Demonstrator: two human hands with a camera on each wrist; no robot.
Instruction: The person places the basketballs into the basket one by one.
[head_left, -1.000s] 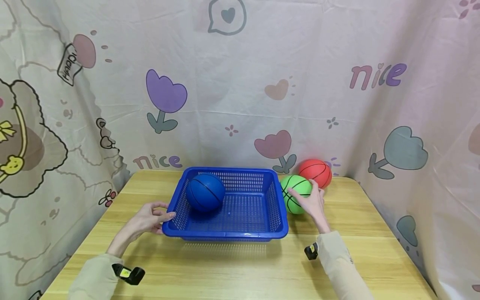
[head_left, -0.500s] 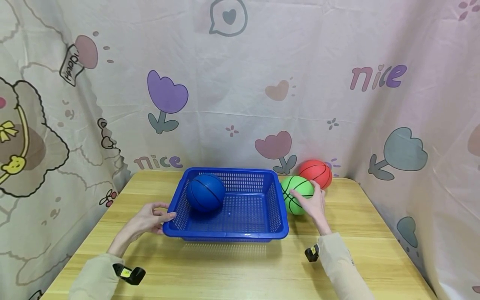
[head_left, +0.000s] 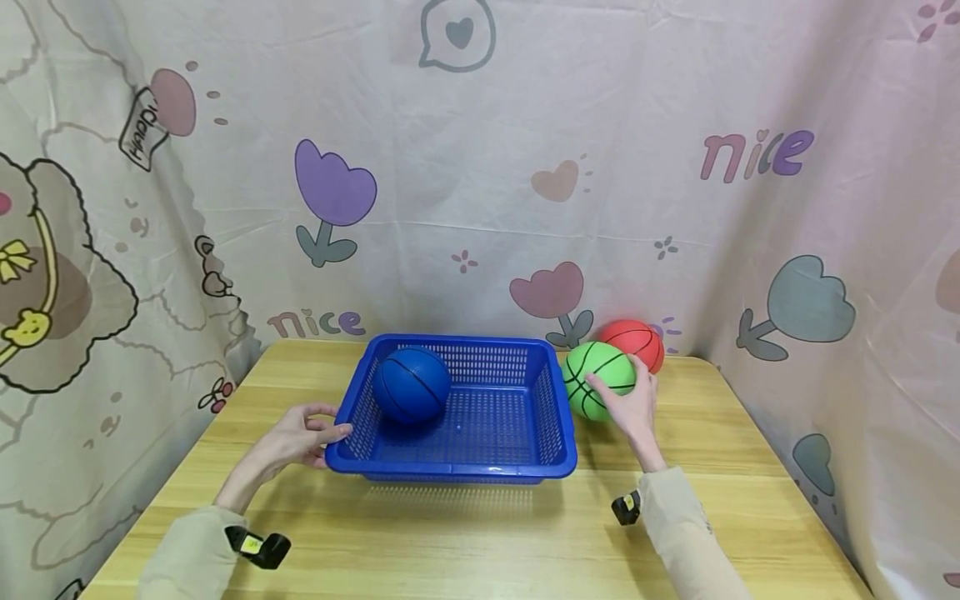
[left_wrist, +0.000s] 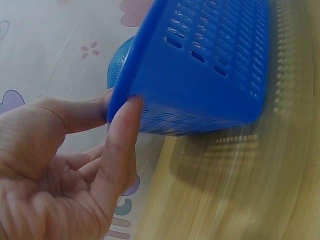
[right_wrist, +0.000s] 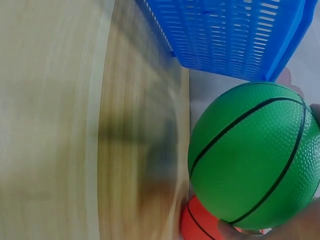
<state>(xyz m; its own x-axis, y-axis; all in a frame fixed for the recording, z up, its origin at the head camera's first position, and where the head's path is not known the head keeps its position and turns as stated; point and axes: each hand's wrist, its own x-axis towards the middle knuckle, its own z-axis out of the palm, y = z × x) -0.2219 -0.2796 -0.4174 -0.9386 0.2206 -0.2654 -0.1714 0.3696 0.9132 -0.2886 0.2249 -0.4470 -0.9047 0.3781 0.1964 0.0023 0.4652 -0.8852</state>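
A blue plastic basket (head_left: 480, 470) with perforated sides stands on the table, and a blue ball (head_left: 411, 385) lies inside it at the left. My left hand (head_left: 296, 437) pinches the basket's left rim between thumb and fingers; the left wrist view shows the thumb (left_wrist: 125, 120) pressed to the rim. With thumb and fingers spread round it, my right hand (head_left: 633, 408) grips a green ball (head_left: 597, 379) with black lines, just right of the basket. The right wrist view shows the green ball (right_wrist: 250, 155) raised off the table. Behind it sits a red ball (head_left: 637, 342), partly hidden.
The wooden table (head_left: 450, 550) ends at a patterned cloth (head_left: 465, 208) hung behind it and at both sides. The basket's right rim is close beside the green ball. A black camera is strapped to each wrist.
The green ball has risen slightly and shifted a little to the right in my right hand, covering more of the red ball. My left hand and the basket have stayed in place.
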